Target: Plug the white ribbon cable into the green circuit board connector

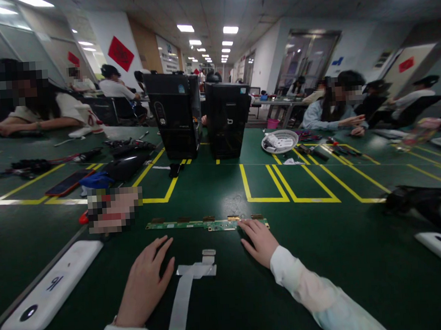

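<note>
A long, narrow green circuit board (pixel 194 223) lies crosswise on the dark green table, with several copper-coloured tabs along its far edge. My right hand (pixel 258 240) rests at the board's right end, fingers stretched out and the fingertips at its near edge. Palm down to the left is my left hand (pixel 147 279), its fingers spread and nothing in them. Between my hands lies a white flat ribbon cable (pixel 185 291), folded across itself, with a connector at its far end and a blue strip at the near end.
Two black computer towers (pixel 227 120) stand at mid-table. Yellow tape outlines (pixel 267 200) mark the surface. A white basket (pixel 280 141) sits beyond on the right. White devices (pixel 54 284) lie left and far right. Tools and cables (pixel 121 166) clutter the left. Several people sit around.
</note>
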`<state>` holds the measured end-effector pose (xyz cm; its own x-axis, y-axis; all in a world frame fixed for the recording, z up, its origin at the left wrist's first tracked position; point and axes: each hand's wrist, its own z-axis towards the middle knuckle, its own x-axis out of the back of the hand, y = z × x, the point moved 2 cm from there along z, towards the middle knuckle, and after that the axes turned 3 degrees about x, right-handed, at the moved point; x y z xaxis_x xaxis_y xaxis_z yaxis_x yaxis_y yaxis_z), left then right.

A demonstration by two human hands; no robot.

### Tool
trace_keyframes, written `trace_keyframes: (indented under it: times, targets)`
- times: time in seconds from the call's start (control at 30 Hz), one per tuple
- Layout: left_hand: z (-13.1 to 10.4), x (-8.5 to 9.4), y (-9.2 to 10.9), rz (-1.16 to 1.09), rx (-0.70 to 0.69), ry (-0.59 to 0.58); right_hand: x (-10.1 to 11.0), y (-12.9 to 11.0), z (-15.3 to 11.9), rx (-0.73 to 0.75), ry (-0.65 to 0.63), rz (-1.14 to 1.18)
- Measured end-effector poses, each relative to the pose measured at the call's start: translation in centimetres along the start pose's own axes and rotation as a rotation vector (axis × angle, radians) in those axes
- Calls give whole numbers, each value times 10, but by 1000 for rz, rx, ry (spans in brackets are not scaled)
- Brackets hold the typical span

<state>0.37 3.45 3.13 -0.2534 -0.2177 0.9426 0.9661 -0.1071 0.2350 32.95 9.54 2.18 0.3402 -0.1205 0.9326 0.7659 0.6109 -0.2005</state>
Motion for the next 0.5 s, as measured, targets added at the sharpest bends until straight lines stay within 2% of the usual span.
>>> trace_keyframes:
  times: [0.1, 0.23, 0.33, 0.5]
  targets:
    - [-6, 5, 25, -19, -132, -9, 0, 2, -2, 24, 2, 15]
    - [-11, 3, 58, -75, -318, -180, 0, 3, -3, 28, 13, 11]
    - [-12, -1, 76, -88, -320, -262, -1, 3, -3, 33, -5, 24]
    - [-8, -4, 108, -94, -331, -311, -3, 2, -3, 48, -18, 37]
